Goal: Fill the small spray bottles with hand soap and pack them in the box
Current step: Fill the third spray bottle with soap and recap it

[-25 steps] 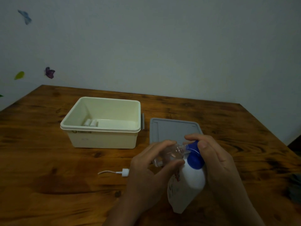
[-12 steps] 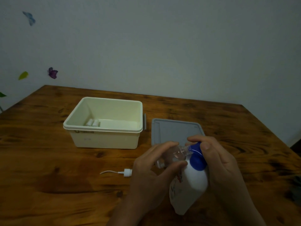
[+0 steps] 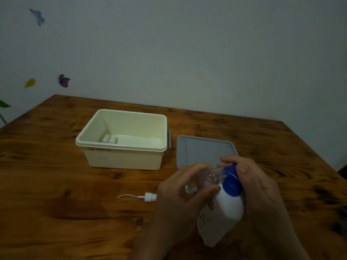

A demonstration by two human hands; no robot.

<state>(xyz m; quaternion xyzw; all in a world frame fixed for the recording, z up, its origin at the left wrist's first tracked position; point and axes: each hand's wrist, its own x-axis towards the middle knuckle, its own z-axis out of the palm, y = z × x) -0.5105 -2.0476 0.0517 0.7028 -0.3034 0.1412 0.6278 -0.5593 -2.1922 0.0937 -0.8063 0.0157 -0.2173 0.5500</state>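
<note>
My left hand (image 3: 180, 201) grips a small clear spray bottle (image 3: 201, 180), tilted with its open neck against the blue pump head (image 3: 231, 182) of a white hand soap bottle (image 3: 221, 218). My right hand (image 3: 261, 186) wraps the pump head, thumb on top. The spray bottle's white cap with its thin tube (image 3: 144, 197) lies on the table to the left of my hands. A cream box (image 3: 122, 145) stands open further left, with white-capped bottles (image 3: 109, 139) lying in it.
The box's grey lid (image 3: 202, 149) lies flat on the wooden table (image 3: 56, 184) behind my hands, right of the box. A wall with butterfly stickers (image 3: 63, 80) rises behind the table. A dark object (image 3: 342, 216) shows at the right edge.
The hands and both bottles hold almost the same pose. The view has shifted slightly, so everything sits a little further right in the frame.
</note>
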